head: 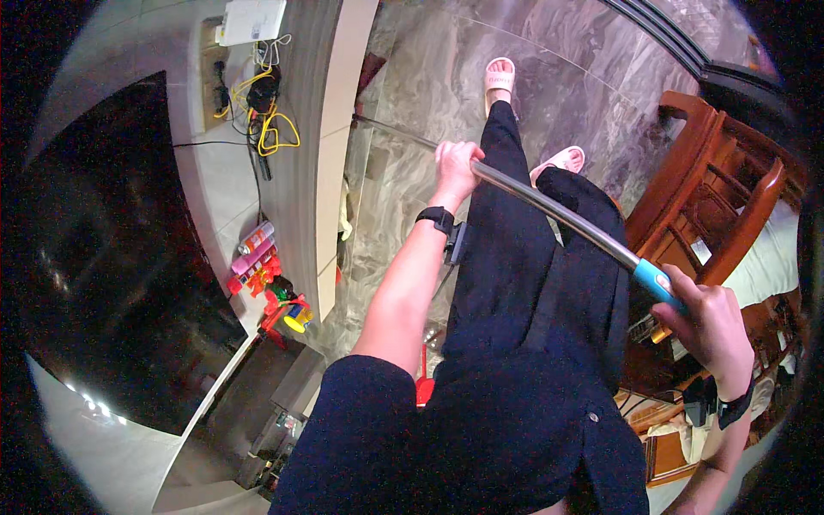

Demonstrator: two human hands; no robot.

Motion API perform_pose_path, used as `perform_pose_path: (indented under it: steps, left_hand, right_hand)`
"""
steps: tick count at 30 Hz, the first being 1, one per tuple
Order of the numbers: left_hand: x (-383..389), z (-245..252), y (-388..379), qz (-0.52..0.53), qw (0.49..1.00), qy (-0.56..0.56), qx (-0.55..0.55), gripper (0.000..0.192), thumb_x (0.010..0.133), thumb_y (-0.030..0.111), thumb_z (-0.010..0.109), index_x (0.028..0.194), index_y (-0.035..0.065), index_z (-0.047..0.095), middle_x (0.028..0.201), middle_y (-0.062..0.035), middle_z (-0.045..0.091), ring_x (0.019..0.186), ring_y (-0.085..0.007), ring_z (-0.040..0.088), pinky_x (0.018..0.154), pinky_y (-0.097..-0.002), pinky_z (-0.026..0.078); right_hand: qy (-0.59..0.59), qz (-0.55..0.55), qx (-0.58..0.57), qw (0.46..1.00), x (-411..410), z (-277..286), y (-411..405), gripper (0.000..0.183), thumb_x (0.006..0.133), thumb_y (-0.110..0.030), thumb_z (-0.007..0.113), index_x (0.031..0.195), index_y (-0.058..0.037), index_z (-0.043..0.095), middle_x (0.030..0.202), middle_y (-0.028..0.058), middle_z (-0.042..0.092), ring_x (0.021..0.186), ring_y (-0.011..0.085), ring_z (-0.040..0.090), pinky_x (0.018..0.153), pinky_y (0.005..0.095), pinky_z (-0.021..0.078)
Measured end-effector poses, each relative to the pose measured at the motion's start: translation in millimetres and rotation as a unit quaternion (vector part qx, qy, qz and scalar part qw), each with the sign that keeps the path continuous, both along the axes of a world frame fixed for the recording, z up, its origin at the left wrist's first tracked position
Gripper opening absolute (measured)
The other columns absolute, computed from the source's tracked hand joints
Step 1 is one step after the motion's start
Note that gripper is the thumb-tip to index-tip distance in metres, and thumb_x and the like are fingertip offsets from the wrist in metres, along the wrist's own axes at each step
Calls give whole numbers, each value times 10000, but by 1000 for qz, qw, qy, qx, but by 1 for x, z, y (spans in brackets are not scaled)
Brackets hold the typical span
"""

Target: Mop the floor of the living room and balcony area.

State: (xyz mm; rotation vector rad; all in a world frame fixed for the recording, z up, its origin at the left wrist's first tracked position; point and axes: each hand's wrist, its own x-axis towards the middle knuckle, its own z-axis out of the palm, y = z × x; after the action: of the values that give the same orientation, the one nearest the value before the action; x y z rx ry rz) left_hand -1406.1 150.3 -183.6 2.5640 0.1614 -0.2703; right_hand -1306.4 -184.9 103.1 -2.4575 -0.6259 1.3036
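Note:
A long metal pole [553, 207] with a blue grip [651, 281] slants across the front of my legs. My left hand [457, 168] is wrapped around the pole's middle. At the upper end, my right hand [708, 325] holds the blue grip. The pole's far end runs down to the floor at the edge of the long low cabinet [328, 154], where its head is hidden. Beneath me is a grey marbled tile floor [425, 84]. A black strap with a small device sits on each wrist.
A wooden armchair [695, 174] stands close on my right. Along the cabinet top lie yellow cables [280, 138], a white box [253, 22], a spray can [256, 237] and a yellow-lidded tub [298, 318]. A large black television screen [116, 257] is behind them. Sliding-door tracks [669, 38] cross the far floor.

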Motion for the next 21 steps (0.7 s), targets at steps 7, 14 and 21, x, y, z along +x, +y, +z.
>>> perform_pose_path:
  steps: [7, 14, 21]
  left_hand:
    - [27, 8, 6, -9, 999, 38, 8, 55, 628, 136, 573, 678, 127, 593, 706, -63, 593, 783, -279, 531, 827, -401, 365]
    - [96, 46, -32, -18, 998, 43, 39, 149, 668, 161, 619, 812, 195, 636, 835, -28, 610, 883, -242, 529, 985, -584, 168]
    - [175, 42, -70, -123, 992, -30, 3, 118, 684, 177, 578, 790, 193, 626, 784, -28, 580, 900, -250, 514, 982, -632, 117]
  right_hand:
    - [-113, 28, -10, 993, 16, 18, 7, 432, 704, -310, 655, 1070, -109, 543, 600, 120, 563, 501, 280, 556, 458, 368, 425]
    - [-247, -3, -83, 966, 26, 63, -20, 459, 677, -328, 656, 1077, -129, 551, 606, 89, 518, 508, 253, 535, 457, 360, 413]
    - [-240, -108, -84, 961, 6, 79, -40, 463, 766, -345, 599, 1161, -117, 517, 641, 119, 515, 537, 265, 534, 477, 362, 412]
